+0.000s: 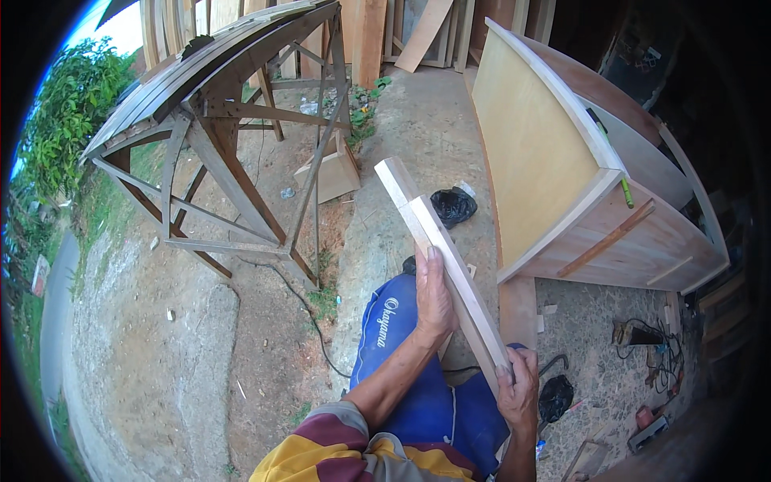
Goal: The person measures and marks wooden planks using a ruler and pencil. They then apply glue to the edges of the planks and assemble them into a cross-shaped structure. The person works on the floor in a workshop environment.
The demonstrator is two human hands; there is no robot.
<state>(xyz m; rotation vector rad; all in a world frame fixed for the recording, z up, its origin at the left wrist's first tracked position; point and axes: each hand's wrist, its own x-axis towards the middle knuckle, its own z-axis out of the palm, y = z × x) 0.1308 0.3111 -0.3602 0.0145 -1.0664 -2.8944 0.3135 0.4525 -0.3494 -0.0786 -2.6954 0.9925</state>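
Two pale squared wooden strips [451, 257] lie side by side along their length in front of me. The far end of one strip [393, 180] sticks out past the other. My left hand [434, 299] is closed around the strips near their middle, with the thumb along the side. My right hand [518, 386] grips their near end, thumb on top. The strips slant from the upper left down to the lower right, above my blue trousers [409, 329].
A weathered wooden workbench [241, 153] stands at the left. At the right rests a large pale wooden cabinet [530, 136] with a green pen-like tool [626, 193] on its edge. Black plastic bags [453, 206], a dark cable [301, 301] and tangled wires [662, 353] lie on the ground.
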